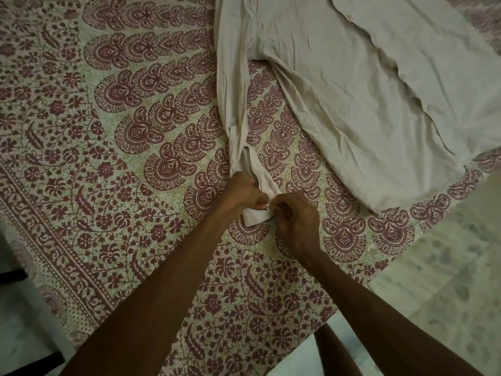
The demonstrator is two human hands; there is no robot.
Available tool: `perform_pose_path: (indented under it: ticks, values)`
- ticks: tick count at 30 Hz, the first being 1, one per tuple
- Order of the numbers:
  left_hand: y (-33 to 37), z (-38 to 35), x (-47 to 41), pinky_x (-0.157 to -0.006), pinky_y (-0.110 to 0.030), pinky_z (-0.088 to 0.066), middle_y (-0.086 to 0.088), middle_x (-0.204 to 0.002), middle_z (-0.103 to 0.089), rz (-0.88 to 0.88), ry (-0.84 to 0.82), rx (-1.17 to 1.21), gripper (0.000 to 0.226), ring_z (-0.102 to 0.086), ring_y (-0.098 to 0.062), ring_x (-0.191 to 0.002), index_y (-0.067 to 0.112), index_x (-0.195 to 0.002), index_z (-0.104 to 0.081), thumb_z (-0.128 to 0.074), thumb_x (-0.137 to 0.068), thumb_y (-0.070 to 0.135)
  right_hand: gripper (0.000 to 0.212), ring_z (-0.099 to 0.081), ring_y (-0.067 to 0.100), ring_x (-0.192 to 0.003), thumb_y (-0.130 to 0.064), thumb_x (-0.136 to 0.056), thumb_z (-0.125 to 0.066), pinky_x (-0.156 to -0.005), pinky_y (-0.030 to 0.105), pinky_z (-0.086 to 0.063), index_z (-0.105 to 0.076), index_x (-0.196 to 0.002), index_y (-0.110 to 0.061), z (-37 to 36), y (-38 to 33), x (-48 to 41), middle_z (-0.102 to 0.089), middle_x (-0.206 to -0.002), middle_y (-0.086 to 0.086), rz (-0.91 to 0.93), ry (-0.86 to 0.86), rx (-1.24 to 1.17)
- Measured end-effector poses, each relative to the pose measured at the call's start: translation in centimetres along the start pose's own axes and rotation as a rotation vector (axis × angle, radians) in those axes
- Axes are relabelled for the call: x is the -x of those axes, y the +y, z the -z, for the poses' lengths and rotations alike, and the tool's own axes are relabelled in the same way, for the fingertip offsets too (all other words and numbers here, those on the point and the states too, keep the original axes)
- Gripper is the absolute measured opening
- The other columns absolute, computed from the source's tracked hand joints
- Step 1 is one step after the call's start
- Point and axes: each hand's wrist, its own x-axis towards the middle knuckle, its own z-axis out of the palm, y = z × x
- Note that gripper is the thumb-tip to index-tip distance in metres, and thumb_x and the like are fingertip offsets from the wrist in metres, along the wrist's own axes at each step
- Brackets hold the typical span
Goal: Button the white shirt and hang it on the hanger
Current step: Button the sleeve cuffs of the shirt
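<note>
The white shirt [366, 85] lies spread over the upper right of the patterned bedspread [108, 158]. One long sleeve [233, 104] runs down from the top toward me and ends in a cuff [254, 217]. My left hand [242, 192] grips the cuff from the left, fingers curled round the cloth. Against it, my right hand [296, 222] pinches the cuff's other edge between thumb and fingers. The cuff button is hidden between my fingers. No hanger is in view.
The bed's corner ends at the lower right, where pale tiled floor [447, 267] shows. A dark object [10, 275] sits by the bed's left edge. My leg [336, 351] stands beside the bed at the bottom.
</note>
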Motion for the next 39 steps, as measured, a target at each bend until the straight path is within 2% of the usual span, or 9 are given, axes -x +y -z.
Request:
perform_pose_path:
  ticks: [3, 7, 13, 17, 20, 28, 31, 35, 39]
  values:
    - [-0.1, 0.1, -0.1, -0.083, -0.030, -0.053, -0.017, -0.090, -0.069, -0.006, -0.023, 0.033, 0.038, -0.068, -0.023, -0.086, 0.018, -0.066, -0.040, -0.076, -0.071, 0.009, 0.017, -0.057, 0.008, -0.073, 0.003, -0.078, -0.071, -0.063, 0.028, -0.048, -0.069, -0.086, -0.011, -0.2, 0.0, -0.1, -0.065, -0.085, 0.000, 0.016, 0.026, 0.008]
    - [-0.9, 0.5, -0.7, -0.091, -0.053, -0.054, -0.026, -0.092, -0.072, -0.005, -0.107, 0.161, 0.028, -0.071, -0.036, -0.092, 0.015, -0.072, -0.048, -0.073, -0.068, 0.003, 0.022, -0.058, 0.011, -0.074, 0.011, -0.074, -0.066, -0.064, 0.028, -0.048, -0.067, -0.083, -0.009, -0.1, -0.3, -0.4, -0.065, -0.084, 0.000, 0.029, 0.023, -0.059]
    - [-1.7, 1.3, -0.5, -0.088, -0.040, -0.057, -0.016, -0.097, -0.067, -0.016, -0.199, 0.320, 0.063, -0.071, -0.025, -0.084, -0.004, -0.133, -0.038, -0.072, -0.080, -0.006, 0.013, -0.065, 0.004, -0.074, 0.003, -0.078, -0.073, -0.066, 0.025, -0.054, -0.071, -0.081, -0.010, -0.1, -0.2, -1.3, -0.070, -0.080, -0.004, -0.102, 0.007, -0.222]
    - [-1.6, 1.4, -0.1, -0.086, -0.039, -0.058, -0.019, -0.116, -0.062, -0.011, -0.235, 0.421, 0.068, -0.073, -0.024, -0.089, -0.011, -0.132, -0.040, -0.077, -0.075, -0.006, 0.011, -0.066, 0.005, -0.073, -0.002, -0.079, -0.075, -0.065, 0.033, -0.056, -0.071, -0.080, -0.013, 0.2, 0.0, -1.5, -0.070, -0.078, -0.007, -0.146, -0.006, -0.209]
    - [-1.1, 1.6, 0.0, -0.084, -0.038, -0.059, -0.019, -0.106, -0.064, 0.006, -0.252, 0.465, 0.075, -0.073, -0.024, -0.087, -0.018, -0.135, -0.031, -0.075, -0.074, -0.010, 0.012, -0.067, 0.005, -0.076, -0.005, -0.078, -0.076, -0.068, 0.032, -0.056, -0.072, -0.080, -0.015, 0.1, -0.4, -1.8, -0.071, -0.081, -0.008, -0.158, 0.013, -0.193]
    - [-1.3, 1.4, -0.3, -0.093, -0.045, -0.055, -0.016, -0.098, -0.071, 0.001, -0.199, 0.384, 0.046, -0.073, -0.026, -0.090, -0.007, -0.113, -0.054, -0.073, -0.072, -0.007, 0.018, -0.065, 0.002, -0.073, -0.001, -0.074, -0.077, -0.069, 0.017, -0.051, -0.072, -0.076, -0.018, 0.2, -1.1, -1.9, -0.070, -0.076, -0.011, -0.159, 0.028, -0.171]
    - [-1.6, 1.2, -0.4, -0.085, -0.038, -0.058, -0.006, -0.084, -0.068, -0.031, -0.149, 0.334, 0.058, -0.073, -0.020, -0.081, -0.008, -0.120, -0.050, -0.075, -0.069, 0.000, 0.014, -0.066, 0.001, -0.070, -0.002, -0.074, -0.078, -0.065, 0.011, -0.048, -0.073, -0.075, -0.015, 0.1, -1.2, -2.2, -0.071, -0.074, -0.010, -0.196, 0.012, -0.192]
    - [-2.1, 0.2, 0.3, -0.071, -0.035, -0.056, -0.003, -0.102, -0.060, -0.234, 0.027, 0.097, 0.053, -0.060, -0.014, -0.089, 0.016, -0.107, -0.043, -0.081, -0.069, 0.014, 0.006, -0.069, 0.013, -0.062, -0.009, -0.080, -0.077, -0.058, 0.028, -0.056, -0.074, -0.080, -0.014, 0.3, -0.6, -2.0, -0.073, -0.072, -0.001, -0.394, -0.050, -0.334]
    - [-2.5, -0.2, 0.7, -0.065, -0.029, -0.051, -0.008, -0.106, -0.058, -0.377, 0.045, 0.020, 0.047, -0.055, -0.011, -0.082, 0.016, -0.106, -0.039, -0.077, -0.078, 0.018, 0.014, -0.074, 0.026, -0.074, -0.011, -0.081, -0.079, -0.070, 0.045, -0.061, -0.070, -0.092, -0.009, 0.9, 0.1, -2.2, -0.074, -0.080, 0.012, -0.527, -0.115, -0.484]
